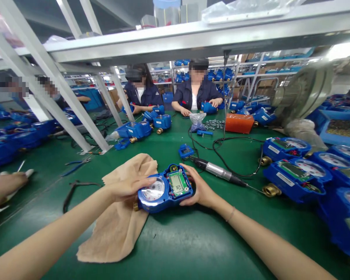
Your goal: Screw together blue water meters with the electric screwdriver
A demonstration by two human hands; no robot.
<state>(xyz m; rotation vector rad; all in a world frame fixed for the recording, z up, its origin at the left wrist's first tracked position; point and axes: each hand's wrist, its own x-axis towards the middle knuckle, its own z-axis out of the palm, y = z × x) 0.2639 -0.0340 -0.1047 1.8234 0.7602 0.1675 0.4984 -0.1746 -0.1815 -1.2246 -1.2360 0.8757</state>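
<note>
A blue meter (163, 190) with a round dial and a green circuit board with a small display is held between my two hands. My left hand (131, 187) grips its dial end, fingers over the edge. At the board end, my right hand (197, 187) wraps round the housing. Beneath the meter's left part and my left forearm lies a tan cloth (116, 233) on the green table (192, 245). Behind my right hand are a small blue part (186, 151) and an electric screwdriver (218, 170) with its long bit pointing right.
Several blue meters (297, 179) stand at the right near a fan (306, 91). Pliers (76, 165) lie at the left, near another person's hand (8, 184). An orange box (239, 123) sits farther back. Metal posts and a shelf (175, 39) frame the view; two people work opposite.
</note>
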